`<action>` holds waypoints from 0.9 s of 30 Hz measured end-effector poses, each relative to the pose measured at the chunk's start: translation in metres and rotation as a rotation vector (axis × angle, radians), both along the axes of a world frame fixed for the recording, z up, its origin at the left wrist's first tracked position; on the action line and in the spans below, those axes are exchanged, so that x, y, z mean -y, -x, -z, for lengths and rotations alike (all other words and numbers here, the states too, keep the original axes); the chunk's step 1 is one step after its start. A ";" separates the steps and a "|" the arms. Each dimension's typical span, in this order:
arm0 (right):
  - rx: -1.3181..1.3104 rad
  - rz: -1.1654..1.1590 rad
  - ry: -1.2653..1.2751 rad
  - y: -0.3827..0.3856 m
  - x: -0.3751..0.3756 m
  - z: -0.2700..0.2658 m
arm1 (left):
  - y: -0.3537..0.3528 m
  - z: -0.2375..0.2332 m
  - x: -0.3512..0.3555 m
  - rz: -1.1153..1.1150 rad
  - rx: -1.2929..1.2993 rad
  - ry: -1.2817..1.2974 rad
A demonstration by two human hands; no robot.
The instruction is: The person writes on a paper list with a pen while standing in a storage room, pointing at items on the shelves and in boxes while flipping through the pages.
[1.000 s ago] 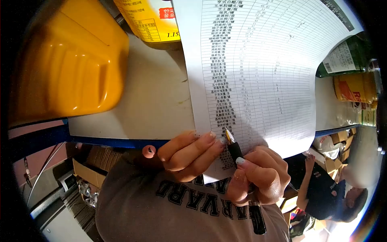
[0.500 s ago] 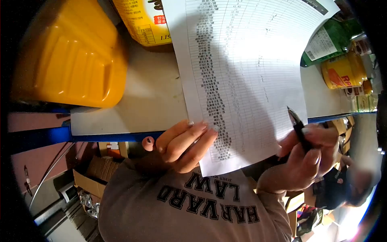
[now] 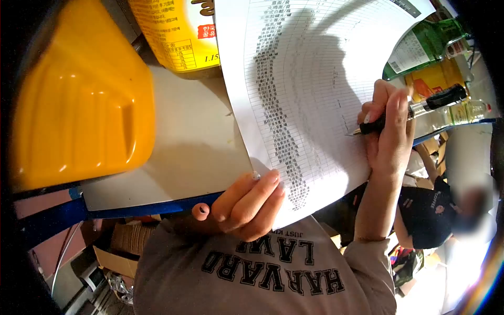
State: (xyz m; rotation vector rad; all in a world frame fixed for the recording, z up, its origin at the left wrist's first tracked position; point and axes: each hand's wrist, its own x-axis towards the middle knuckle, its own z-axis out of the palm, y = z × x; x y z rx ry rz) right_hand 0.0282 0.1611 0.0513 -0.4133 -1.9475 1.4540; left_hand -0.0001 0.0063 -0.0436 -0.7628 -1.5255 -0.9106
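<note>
A printed sheet [image 3: 310, 105] with a long table of rows lies over the white tabletop, its lower part reaching past the edge. My left hand [image 3: 247, 207] grips the sheet's lower left edge, fingers on top; the thumb's hold is hidden. Closed around a black pen [image 3: 371, 126], my right hand [image 3: 391, 126] is over the sheet's right side. The pen tip is at the printed rows, beside short handwritten marks; whether it touches the paper I cannot tell.
At the left is a yellow plastic container [image 3: 89, 105], beside a yellow labelled jar [image 3: 181, 39]. A green bottle [image 3: 417, 50], a yellow jar [image 3: 433, 79] and a clear bottle [image 3: 467, 112] lie at the right. Another person [image 3: 428, 210] is behind, near boxes. The table has a blue edge [image 3: 152, 210].
My right hand has moved up with the pen, whose tip now points left at the rows. The view has shifted a little; my left hand stays on the sheet's edge.
</note>
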 end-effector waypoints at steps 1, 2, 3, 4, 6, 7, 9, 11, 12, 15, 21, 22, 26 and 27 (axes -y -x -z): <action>0.024 -0.089 -0.045 0.000 -0.001 0.000 | 0.000 0.001 0.001 0.018 0.008 -0.055; 0.047 -0.177 -0.089 -0.002 -0.005 -0.001 | 0.001 0.000 0.004 0.024 0.012 -0.037; 0.069 -0.265 -0.134 -0.002 -0.008 -0.001 | 0.003 0.000 0.005 0.020 -0.022 -0.071; -0.008 -0.252 -0.057 0.000 -0.007 0.001 | 0.008 0.000 0.004 0.017 -0.060 -0.107; 0.033 -0.098 -0.180 0.001 0.006 -0.003 | 0.011 -0.001 0.008 0.004 -0.092 -0.149; 0.054 -0.014 -0.244 0.001 0.014 -0.005 | 0.010 -0.001 0.012 -0.003 -0.084 -0.156; 0.099 0.151 -0.148 0.001 0.030 -0.013 | 0.012 -0.007 0.026 -0.005 -0.086 -0.117; 0.007 0.075 -0.074 0.000 -0.023 0.006 | 0.010 0.005 -0.026 -0.010 -0.061 -0.148; 0.036 0.076 -0.057 0.000 -0.021 0.004 | 0.009 0.005 -0.024 -0.006 -0.043 -0.116; 0.109 0.109 -0.135 0.001 -0.021 0.001 | 0.011 0.002 -0.013 0.035 -0.046 0.026; 0.132 0.100 -0.152 0.002 -0.020 0.000 | 0.014 0.003 -0.019 0.039 -0.082 -0.030; 0.124 0.100 -0.160 0.002 -0.020 0.001 | 0.015 0.004 -0.019 0.038 -0.093 -0.035; 0.089 0.104 -0.127 0.003 -0.017 0.002 | 0.007 0.000 -0.016 -0.001 0.007 0.029; 0.077 0.105 -0.101 0.004 -0.017 0.002 | 0.009 0.003 -0.015 0.016 -0.026 0.002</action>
